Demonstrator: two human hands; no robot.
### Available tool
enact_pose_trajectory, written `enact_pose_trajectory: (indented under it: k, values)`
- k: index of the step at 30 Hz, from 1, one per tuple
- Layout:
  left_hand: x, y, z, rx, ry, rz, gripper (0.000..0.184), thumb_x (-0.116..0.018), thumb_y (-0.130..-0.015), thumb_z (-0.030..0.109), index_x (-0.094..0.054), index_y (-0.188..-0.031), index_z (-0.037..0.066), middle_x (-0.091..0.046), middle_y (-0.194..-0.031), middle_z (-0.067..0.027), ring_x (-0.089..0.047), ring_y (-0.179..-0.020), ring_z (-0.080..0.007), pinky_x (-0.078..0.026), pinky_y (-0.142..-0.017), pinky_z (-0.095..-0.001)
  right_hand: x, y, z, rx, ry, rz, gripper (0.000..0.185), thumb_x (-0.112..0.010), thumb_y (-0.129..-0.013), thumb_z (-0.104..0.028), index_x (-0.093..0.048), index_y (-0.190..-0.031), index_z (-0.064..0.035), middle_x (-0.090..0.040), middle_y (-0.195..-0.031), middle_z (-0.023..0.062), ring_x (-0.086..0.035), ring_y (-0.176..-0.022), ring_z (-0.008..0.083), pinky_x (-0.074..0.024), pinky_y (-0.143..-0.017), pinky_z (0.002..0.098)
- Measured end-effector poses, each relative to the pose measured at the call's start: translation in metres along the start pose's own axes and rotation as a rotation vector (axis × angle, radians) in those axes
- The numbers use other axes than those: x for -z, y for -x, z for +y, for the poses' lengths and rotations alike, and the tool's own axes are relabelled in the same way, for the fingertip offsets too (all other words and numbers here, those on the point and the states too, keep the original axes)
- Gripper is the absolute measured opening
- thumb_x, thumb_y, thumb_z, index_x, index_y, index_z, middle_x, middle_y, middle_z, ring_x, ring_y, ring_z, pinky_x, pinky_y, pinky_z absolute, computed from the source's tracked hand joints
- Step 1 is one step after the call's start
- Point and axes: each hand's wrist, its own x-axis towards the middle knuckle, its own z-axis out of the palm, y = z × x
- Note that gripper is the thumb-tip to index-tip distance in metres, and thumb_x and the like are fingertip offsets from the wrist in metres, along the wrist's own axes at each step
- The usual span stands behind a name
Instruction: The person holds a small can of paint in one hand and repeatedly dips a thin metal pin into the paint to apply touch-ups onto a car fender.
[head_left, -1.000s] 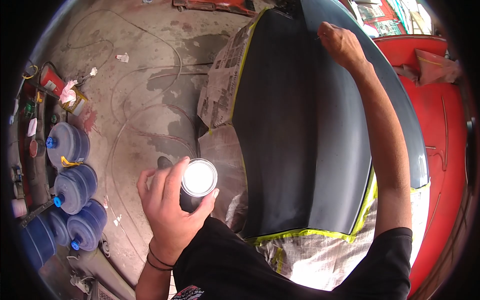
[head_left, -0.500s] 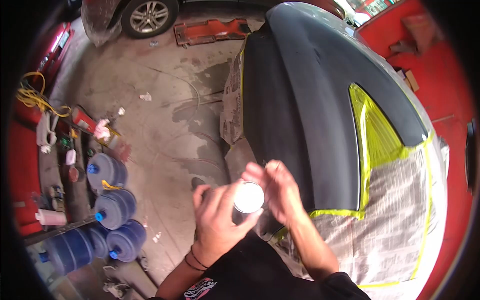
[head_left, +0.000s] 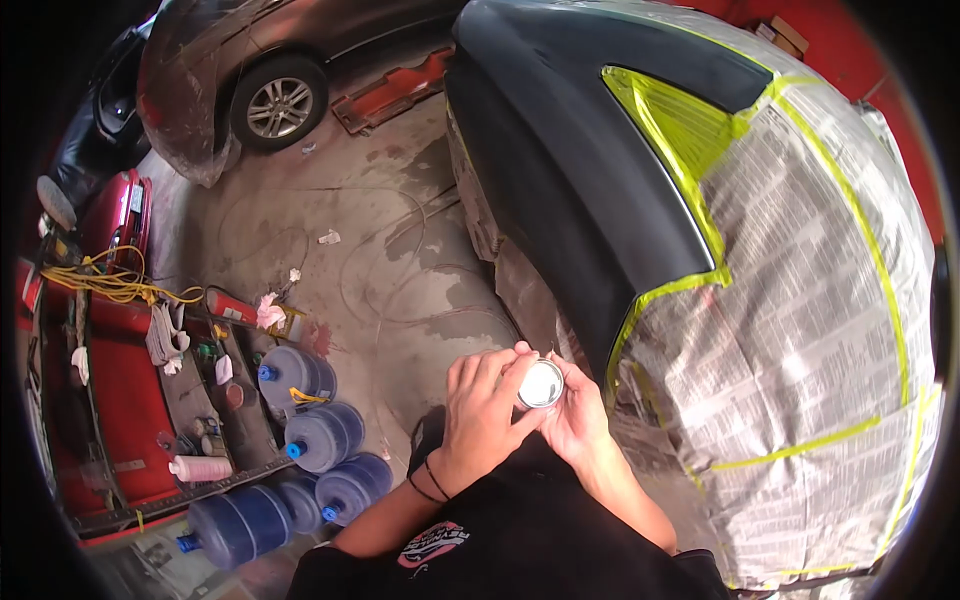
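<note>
A small round can (head_left: 541, 384), its pale end ringed by a metal rim, is held in front of my dark shirt. My left hand (head_left: 486, 408) wraps the can's left side with bent fingers, and a dark band circles that wrist. On the other side, my right hand (head_left: 580, 412) closes around the can, its fingers partly hidden behind it. The can's body is mostly covered by both hands. Just beyond them is a dark grey car panel (head_left: 560, 170), bordered by yellow-green masking tape (head_left: 690, 281).
Printed masking paper (head_left: 800, 340) covers the car body at right. Several blue water jugs (head_left: 325, 437) lie at lower left, near a yellow cable (head_left: 110, 283). A red creeper (head_left: 392, 92) lies on the floor by another car's wheel (head_left: 280, 106).
My right hand has come in against the can, where it was beside it with fingers apart. The view has turned right, so the surroundings sit differently in frame.
</note>
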Motion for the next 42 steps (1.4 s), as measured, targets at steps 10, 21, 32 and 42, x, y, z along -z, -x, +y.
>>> enact_pose_trajectory:
  k: [10,21,32,42]
  values:
    - [0.054,0.053,-0.053,-0.177,-0.007,-0.149,0.096,-0.094,-0.091,0.043,-0.059,-0.171,0.002,-0.067,-0.155,-0.0144,-0.064,-0.134,-0.0339,-0.043,-0.118,-0.0571,-0.016,0.009,0.097,0.156,-0.052,-0.004,0.051,-0.042,-0.129,-0.031,-0.059,-0.162,0.0029,-0.079,-0.144,0.0188,-0.083,-0.124,0.0289,-0.0724,-0.079,0.0362]
    - [0.099,0.174,-0.174,0.263,-0.024,-0.224,0.057,-0.074,-0.113,0.027,-0.065,-0.162,0.000,-0.079,-0.142,-0.0202,-0.074,-0.130,-0.0424,-0.052,-0.113,-0.0530,-0.002,0.013,0.157,0.330,-0.050,0.170,0.032,-0.047,-0.128,-0.026,-0.058,-0.141,0.0015,-0.064,-0.170,0.0220,-0.078,-0.130,0.0440,-0.0699,-0.112,0.0604]
    - [0.236,0.434,-0.307,1.540,0.969,-0.195,0.027,-0.075,-0.115,0.021,-0.084,-0.131,0.000,-0.087,-0.114,-0.0073,-0.082,-0.105,-0.0203,-0.065,-0.094,-0.0349,0.028,0.049,0.128,0.480,0.036,0.322,0.049,-0.047,-0.127,-0.024,-0.047,-0.162,0.0095,-0.064,-0.171,0.0187,-0.077,-0.130,0.0404,-0.0718,-0.108,0.0575]
    - [0.253,0.287,-0.127,0.617,1.146,-0.826,0.027,-0.076,-0.114,0.020,-0.083,-0.130,0.000,-0.085,-0.116,-0.0094,-0.081,-0.106,-0.0225,-0.064,-0.095,-0.0374,0.036,0.064,0.091,0.484,0.165,0.364,0.049,-0.046,-0.128,-0.024,-0.050,-0.164,0.0084,-0.066,-0.169,0.0171,-0.075,-0.133,0.0389,-0.0684,-0.113,0.0563]
